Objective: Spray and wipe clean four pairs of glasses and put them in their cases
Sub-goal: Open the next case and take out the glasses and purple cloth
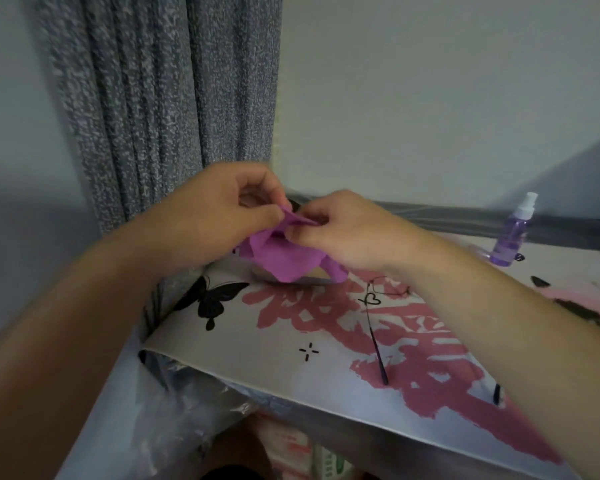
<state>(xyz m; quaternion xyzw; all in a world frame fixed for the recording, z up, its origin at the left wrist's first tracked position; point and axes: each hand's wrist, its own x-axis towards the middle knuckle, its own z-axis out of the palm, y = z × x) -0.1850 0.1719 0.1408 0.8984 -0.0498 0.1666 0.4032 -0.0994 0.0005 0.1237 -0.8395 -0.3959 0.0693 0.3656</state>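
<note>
Both hands are raised above the far left part of the table [222,348], working a purple cloth [284,258] between them. The left hand [219,216] has its fingers curled, pinching the cloth's upper edge with thumb and fingertips; the right hand [347,230] pinches the same bunched edge just beside it, fingers curled inward, so the two hands nearly touch. The rest of the cloth hangs loose below them, partly hiding a grey object on the table — too covered to tell what it is. A pair of thin-framed glasses [378,317] lies on the table under the right forearm, arms unfolded and pointing toward the near edge, one lens partly hidden by the wrist. A purple spray bottle [513,233] with a white nozzle stands upright near the far right, well apart from the hands. The table top bears a pink and black print with a butterfly [212,299]. A speckled grey curtain [167,98] hangs behind — against a pale wall.
</note>
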